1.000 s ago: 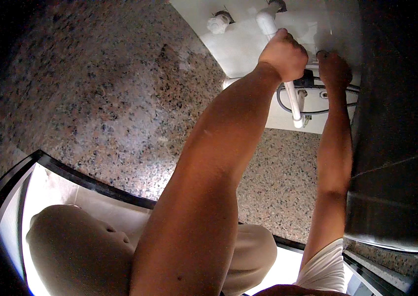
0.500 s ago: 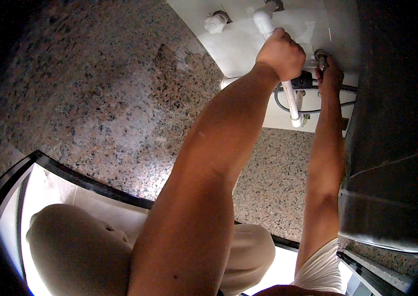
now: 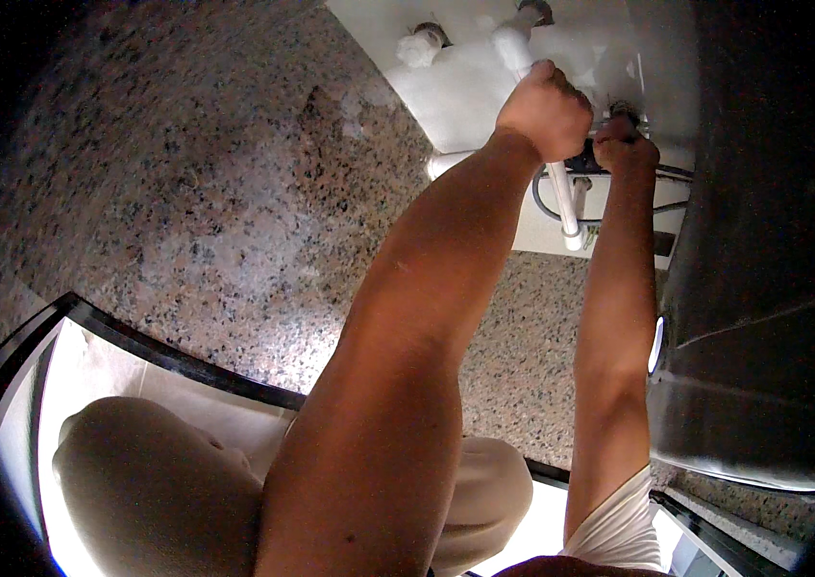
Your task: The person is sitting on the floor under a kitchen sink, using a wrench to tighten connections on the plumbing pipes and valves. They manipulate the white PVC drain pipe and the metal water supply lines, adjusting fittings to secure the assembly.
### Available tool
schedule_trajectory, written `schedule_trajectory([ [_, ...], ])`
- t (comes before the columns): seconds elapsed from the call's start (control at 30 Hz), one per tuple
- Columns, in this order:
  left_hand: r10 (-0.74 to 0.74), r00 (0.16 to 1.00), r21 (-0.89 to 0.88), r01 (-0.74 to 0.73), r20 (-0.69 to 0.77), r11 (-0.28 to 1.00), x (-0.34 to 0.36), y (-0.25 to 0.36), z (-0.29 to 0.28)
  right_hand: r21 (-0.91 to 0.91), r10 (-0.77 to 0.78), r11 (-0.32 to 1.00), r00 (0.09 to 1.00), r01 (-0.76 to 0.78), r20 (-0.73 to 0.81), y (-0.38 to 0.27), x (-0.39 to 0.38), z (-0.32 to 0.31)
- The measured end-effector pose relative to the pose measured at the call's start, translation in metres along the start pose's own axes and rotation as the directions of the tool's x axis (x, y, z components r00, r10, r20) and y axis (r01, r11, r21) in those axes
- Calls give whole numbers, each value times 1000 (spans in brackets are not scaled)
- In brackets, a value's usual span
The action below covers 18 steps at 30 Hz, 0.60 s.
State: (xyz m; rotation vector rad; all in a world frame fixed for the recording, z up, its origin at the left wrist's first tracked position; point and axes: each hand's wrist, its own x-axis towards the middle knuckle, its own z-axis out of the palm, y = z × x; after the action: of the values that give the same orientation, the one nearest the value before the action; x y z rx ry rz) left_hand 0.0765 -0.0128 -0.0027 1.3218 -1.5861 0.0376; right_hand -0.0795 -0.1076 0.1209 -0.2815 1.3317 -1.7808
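My left hand (image 3: 547, 111) is closed in a fist around a white plastic pipe (image 3: 566, 207) that runs down from a white panel (image 3: 465, 87). My right hand (image 3: 624, 144) is just to its right, fingers curled on a dark fitting (image 3: 585, 159) beside the pipe, where grey hoses (image 3: 547, 202) loop out. How firmly the right hand grips the fitting is hidden by its knuckles. Both forearms reach up from the lower edge.
A speckled granite surface (image 3: 186, 192) fills the left and middle. A grey metal basin (image 3: 763, 288) bulges in at the right. A white capped stub (image 3: 419, 46) sticks out of the panel. A black strip (image 3: 186, 361) edges the granite above my beige-trousered knee (image 3: 158, 481).
My right hand has shifted slightly left and down, from the white panel onto the dark fitting. My left hand has stayed on the white pipe.
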Motion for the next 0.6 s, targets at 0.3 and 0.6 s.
schedule_trajectory([
  [0.3,31,999,-37,-31,9,999,1,-3,2,-764,-286,-517,764,386,579,-13,-67,-10],
  [0.6,57,998,-75,-57,-10,996,-1,0,-2,40,17,-999,522,-33,853,3,-77,-3],
])
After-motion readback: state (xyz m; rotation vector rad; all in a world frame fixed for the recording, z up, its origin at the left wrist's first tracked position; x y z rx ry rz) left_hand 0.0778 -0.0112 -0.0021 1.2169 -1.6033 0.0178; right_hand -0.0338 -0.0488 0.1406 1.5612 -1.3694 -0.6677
